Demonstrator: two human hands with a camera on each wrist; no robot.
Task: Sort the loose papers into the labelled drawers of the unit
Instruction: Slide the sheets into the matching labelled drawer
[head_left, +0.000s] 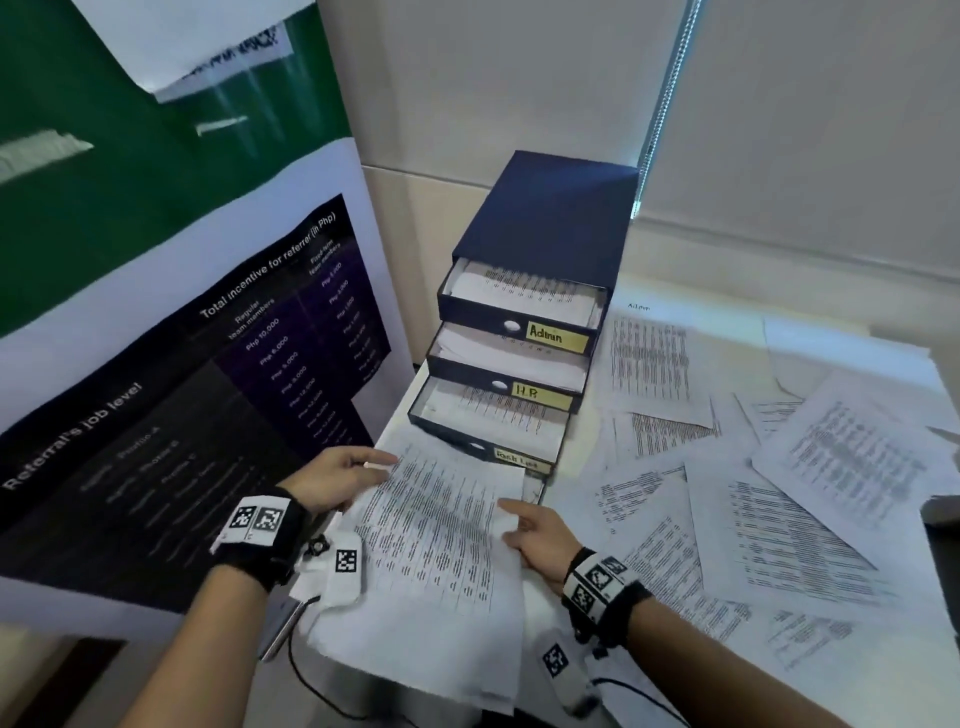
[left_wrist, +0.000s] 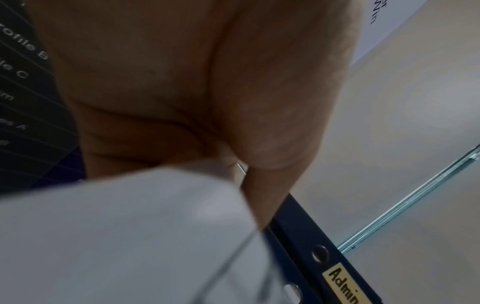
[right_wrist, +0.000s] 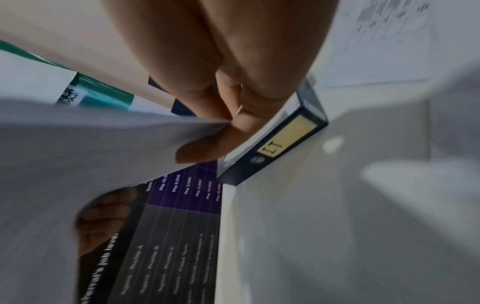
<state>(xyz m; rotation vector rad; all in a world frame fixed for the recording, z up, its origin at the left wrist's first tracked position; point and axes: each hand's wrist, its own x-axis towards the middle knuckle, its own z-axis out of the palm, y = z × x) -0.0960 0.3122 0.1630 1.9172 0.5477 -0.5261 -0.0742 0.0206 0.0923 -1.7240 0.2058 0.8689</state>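
Holding a printed sheet (head_left: 441, 530) between them, two hands work at the near edge of a white table (head_left: 883, 691). The left hand (head_left: 332, 478) grips the sheet's left edge, thumb on top and fingers curled beneath. The right hand (head_left: 540, 535) pinches the sheet's right edge between thumb and fingers; the right wrist view shows this pinch (right_wrist: 228, 127) closely. The sheet hangs in front of a dark blue drawer unit (head_left: 545, 218), which stands at the table's far left. Its drawers are pulled partly out, stepped toward the viewer, each holding paper. Yellow labels read "Admin" (head_left: 556, 336) on the top drawer and "H R" (head_left: 540, 394) on the second. The third label (head_left: 519, 460) is partly hidden. The right wrist view shows a lower drawer marked "IT" (right_wrist: 285, 136) just beside the fingers. Loose printed papers (head_left: 779, 509) lie scattered and overlapping across the table to the right of the unit. A dark poster (head_left: 208, 389) with a table of figures leans at the left.
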